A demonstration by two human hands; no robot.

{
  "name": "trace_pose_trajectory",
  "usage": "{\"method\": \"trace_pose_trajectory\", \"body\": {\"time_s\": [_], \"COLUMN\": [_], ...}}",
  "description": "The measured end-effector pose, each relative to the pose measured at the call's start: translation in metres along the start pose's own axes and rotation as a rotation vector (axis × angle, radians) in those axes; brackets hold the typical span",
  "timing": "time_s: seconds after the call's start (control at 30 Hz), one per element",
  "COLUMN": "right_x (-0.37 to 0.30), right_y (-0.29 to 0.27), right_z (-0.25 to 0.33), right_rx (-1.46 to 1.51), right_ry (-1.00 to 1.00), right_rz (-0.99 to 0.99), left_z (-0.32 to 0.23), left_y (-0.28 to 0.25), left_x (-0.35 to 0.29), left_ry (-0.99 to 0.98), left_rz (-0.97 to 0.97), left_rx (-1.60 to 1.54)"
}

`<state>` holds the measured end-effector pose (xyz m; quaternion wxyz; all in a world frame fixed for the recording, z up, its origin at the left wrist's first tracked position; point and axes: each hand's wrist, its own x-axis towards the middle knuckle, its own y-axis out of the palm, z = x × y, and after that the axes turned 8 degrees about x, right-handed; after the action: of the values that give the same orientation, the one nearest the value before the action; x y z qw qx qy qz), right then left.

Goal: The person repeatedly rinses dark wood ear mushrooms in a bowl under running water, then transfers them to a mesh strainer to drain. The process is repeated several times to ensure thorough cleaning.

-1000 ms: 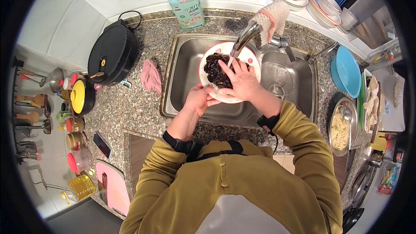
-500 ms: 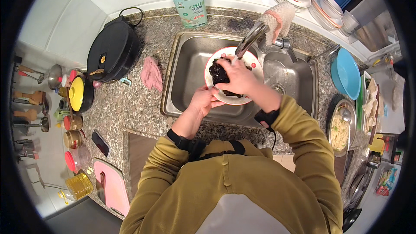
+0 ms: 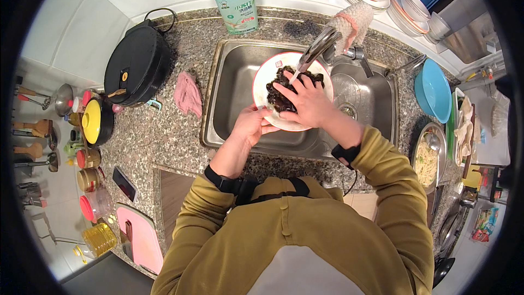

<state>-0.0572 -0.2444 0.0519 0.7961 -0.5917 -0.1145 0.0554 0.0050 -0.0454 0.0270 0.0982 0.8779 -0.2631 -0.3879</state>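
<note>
A round white plate with a thin red rim (image 3: 263,81) is held over the left basin of a stainless-steel double sink (image 3: 229,84), its right edge near the divider; on it sits a loose heap of glossy, near-black, crinkled pieces of food (image 3: 276,99), wet-looking and uneven at the edges, with white plate showing around them, most widely at the left; a thin stream of water (image 3: 295,76) falls from a curved chrome tap (image 3: 320,48) onto the heap beside the right fingers.

The person's left hand (image 3: 251,125) grips the plate's lower-left edge, thumb at the rim and fingers beneath; the right hand (image 3: 310,102) lies palm down and open over the heap, its fingers spread across the dark pieces.

A small red square mark (image 3: 279,64) is printed near the plate's upper rim; a pale green plastic pump bottle (image 3: 236,10) behind the sink carries a printed label with dark and green characters.

The plate's face is turned up, toward the wearer's head; its outline is nearly circular, equally long every way; the heap's long axis cannot be told, since the right hand covers much of it.
</note>
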Motion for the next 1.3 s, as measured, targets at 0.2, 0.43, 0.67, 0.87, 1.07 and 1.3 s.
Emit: {"method": "trace_pose_trajectory", "body": {"time_s": [0.2, 0.43, 0.67, 0.87, 1.07, 1.3], "right_x": [0.036, 0.017, 0.030, 0.039, 0.039, 0.046], "right_y": [0.031, 0.005, 0.030, 0.014, 0.014, 0.011], "right_z": [-0.013, -0.010, -0.001, 0.002, 0.026, 0.007], "right_rx": [0.293, 0.226, 0.203, 0.344, 0.079, 0.443], "right_ry": [0.129, -0.004, 0.050, 0.155, -0.128, 0.124], "right_rz": [0.207, 0.013, 0.125, 0.070, -0.005, 0.044], "left_z": [0.004, -0.005, -0.003, -0.003, -0.006, -0.004], "left_y": [0.002, -0.010, -0.007, -0.012, -0.013, -0.016], "left_x": [0.004, -0.001, -0.004, -0.005, -0.008, -0.011], "left_ry": [-0.018, 0.006, -0.006, 0.019, -0.001, 0.003], "left_rz": [-0.064, -0.059, -0.073, -0.051, -0.057, -0.061], "left_rx": [0.028, 0.022, 0.033, 0.025, 0.051, 0.021]}}
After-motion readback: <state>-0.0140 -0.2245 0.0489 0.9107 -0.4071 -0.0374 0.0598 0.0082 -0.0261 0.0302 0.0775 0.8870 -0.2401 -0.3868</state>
